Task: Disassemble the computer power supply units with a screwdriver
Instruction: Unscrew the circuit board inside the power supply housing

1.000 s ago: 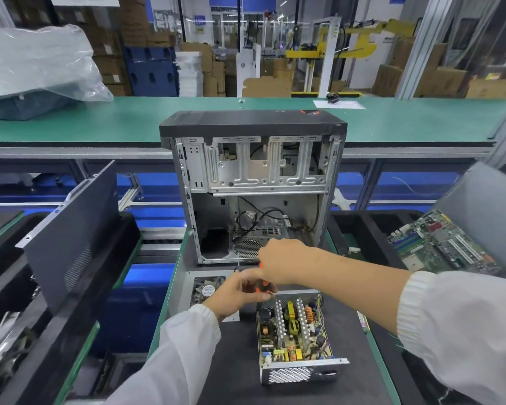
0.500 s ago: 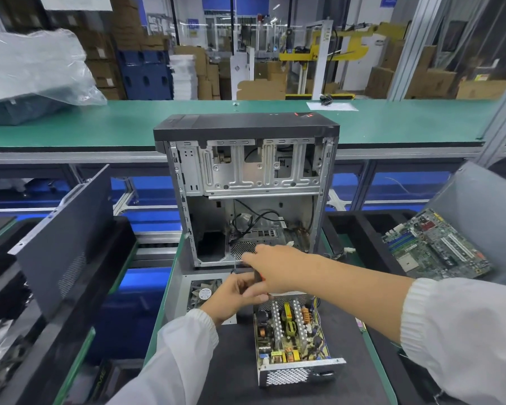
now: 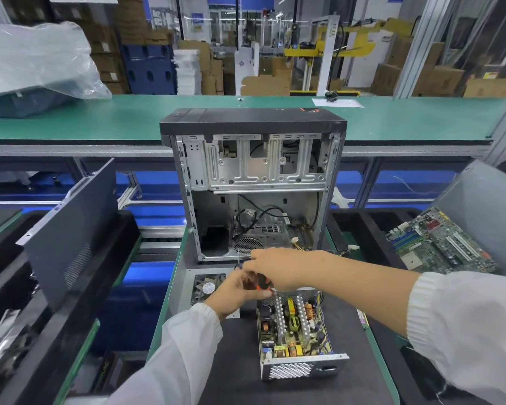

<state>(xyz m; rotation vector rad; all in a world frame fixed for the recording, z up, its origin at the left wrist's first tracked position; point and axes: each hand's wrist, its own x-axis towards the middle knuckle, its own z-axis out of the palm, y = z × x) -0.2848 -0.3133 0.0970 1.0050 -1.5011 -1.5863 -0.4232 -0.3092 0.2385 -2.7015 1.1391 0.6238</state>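
An open power supply unit (image 3: 297, 331) lies on the black mat, its circuit board, coils and heat sinks exposed and its perforated end plate facing me. Its removed cover with the fan (image 3: 208, 287) lies just left of it. Above the unit's far end, my left hand (image 3: 234, 296) and my right hand (image 3: 278, 268) meet on an orange-and-black screwdriver (image 3: 260, 284). Both curl around its handle. The thin shaft sticks up to the left, its tip hidden against the case.
An empty computer case (image 3: 254, 182) stands upright behind the unit, side open, cables inside. A dark side panel (image 3: 70, 232) leans in the left bin. A motherboard (image 3: 438, 244) lies in the right bin. A green conveyor (image 3: 100, 118) runs behind.
Both hands stay together on the screwdriver and have shifted slightly left over the far end of the power supply. The unit itself has not moved.
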